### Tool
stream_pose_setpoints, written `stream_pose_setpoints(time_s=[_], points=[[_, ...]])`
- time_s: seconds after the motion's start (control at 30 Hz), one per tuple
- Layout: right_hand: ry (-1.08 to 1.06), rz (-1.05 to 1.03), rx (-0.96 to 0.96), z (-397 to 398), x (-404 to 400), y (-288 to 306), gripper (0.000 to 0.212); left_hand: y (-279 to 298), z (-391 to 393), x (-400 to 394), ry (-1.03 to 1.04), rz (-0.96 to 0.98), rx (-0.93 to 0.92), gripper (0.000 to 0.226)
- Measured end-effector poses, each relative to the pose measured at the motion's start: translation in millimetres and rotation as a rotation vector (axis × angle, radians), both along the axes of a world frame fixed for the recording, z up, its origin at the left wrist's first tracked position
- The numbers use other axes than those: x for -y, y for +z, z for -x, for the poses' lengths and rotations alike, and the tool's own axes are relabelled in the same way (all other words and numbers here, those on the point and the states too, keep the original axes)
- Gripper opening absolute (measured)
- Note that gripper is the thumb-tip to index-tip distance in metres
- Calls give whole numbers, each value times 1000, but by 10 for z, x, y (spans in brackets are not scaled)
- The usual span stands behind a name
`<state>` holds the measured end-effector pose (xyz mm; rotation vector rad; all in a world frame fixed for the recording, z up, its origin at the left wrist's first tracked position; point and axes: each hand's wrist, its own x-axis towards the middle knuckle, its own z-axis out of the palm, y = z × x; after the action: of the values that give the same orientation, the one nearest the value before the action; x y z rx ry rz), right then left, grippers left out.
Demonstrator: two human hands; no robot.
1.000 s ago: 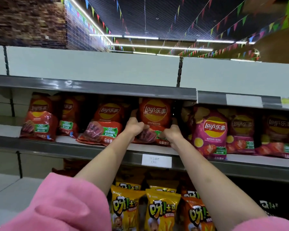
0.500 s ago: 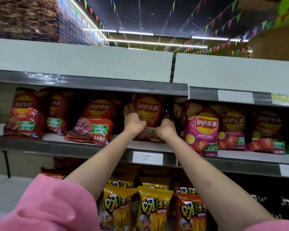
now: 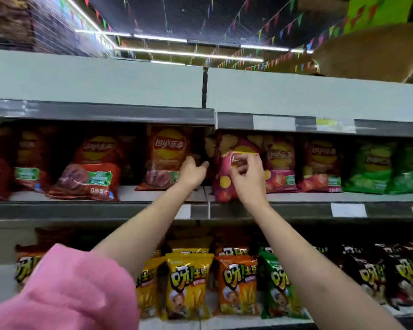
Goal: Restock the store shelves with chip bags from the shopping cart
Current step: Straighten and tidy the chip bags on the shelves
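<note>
**A:** Head view, wide to narrow: what's in front of you?

**B:** The shelves (image 3: 100,208), three tiers. My hands are at the middle one, where the bags stand in a row: red ones on the left, pink in the centre, green at the far right. Below are yellow, orange and green stick-snack bags. The cart isn't in view.

**A:** And the bag you're on?

**B:** The red bag (image 3: 163,160) stands upright on the middle tier, just left of the divider post. Its long axis runs up and down, label facing me. My left hand (image 3: 193,173) is at its right edge, fingers loosely curled against the side. I'd call that touching, not gripping.

**A:** Your right?

**B:** My right hand (image 3: 246,177) is across the post, in front of the pink bag (image 3: 224,184). The fingers are bent at its face near the logo. Whether they pinch the film or just brush it, I can't tell.

**A:** So which way does the next move go?

**B:** I'd judge the red bag is placed. It lies left of and slightly beyond my left hand, so any last nudge is a push leftward and back with that hand. The pink bag sits directly behind my right, leaning a little. Straightening it falls to that hand, the nearer one. After that, back to the cart for more.
</note>
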<state>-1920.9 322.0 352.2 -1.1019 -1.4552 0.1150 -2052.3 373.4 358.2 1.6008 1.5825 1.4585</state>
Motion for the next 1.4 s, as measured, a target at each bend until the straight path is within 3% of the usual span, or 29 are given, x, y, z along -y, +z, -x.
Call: stream_pose_setpoints(time_s=[0.07, 0.2, 0.3, 0.47, 0.6, 0.7, 0.87, 0.97, 1.1, 1.23, 1.4], points=[[-52, 49, -23, -219, -34, 18, 32, -10, -80, -46, 11, 23, 26, 44], [-25, 288, -24, -512, -246, 54, 83, -3, -191, -115, 15, 66, 133, 47], [144, 407, -56, -642, -383, 14, 104, -11, -269, -213, -3, 112, 217, 52], [387, 494, -118, -745, -466, -52, 83, -17, -406, -314, -38, 98, 378, 35], [481, 442, -251, -859, -492, 22, 54, -46, -444, -411, -88, 92, 360, 47], [502, 441, -317, -994, -504, 71, 44, -19, -496, -347, -79, 113, 313, 50], [539, 439, -365, -1063, -491, 87, 40, 40, -562, -219, -120, 103, 220, 32], [524, 433, -364, -1048, -480, 57, 53, 79, -554, -209, -154, 100, 186, 23], [538, 432, -368, -1079, -484, 5, 53, 87, -562, -246, -144, 64, 136, 50], [546, 438, -367, -1097, -520, -30, 52, 99, -641, -243, -93, 107, 96, 14], [504, 460, -339, -1083, -567, -51, 65, 194, -644, -253, -54, 195, -4, 16]])
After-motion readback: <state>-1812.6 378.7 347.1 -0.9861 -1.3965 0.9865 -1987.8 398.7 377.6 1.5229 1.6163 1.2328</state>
